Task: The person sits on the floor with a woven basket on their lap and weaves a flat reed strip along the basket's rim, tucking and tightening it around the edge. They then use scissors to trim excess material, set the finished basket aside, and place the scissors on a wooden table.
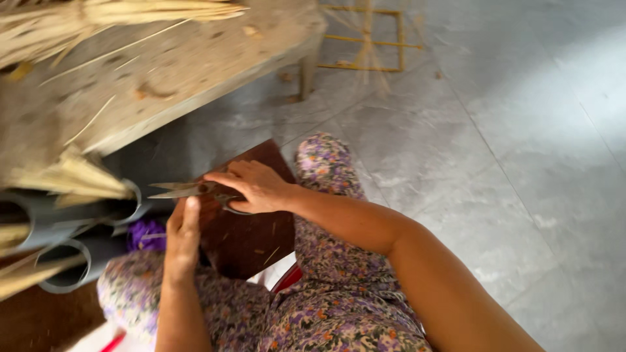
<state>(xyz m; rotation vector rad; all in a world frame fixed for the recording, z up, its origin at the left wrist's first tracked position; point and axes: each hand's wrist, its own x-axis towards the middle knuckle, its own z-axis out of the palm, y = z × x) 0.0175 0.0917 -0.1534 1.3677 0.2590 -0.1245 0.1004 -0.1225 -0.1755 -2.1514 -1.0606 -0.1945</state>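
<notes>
The right hand [255, 187] is closed around the handles of a pair of scissors [189, 191], with the blades partly open and pointing left over a dark brown board [244, 238]. The left hand [182, 236] lies just below the blades; whether it holds anything cannot be determined. 2 grey pipes [72, 225] holding straw bundles [68, 179] lie to the left.

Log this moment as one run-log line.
right hand: holds scissors, blades open | left hand: beside dark board on lap | nearby: grey pipes holding straw
</notes>
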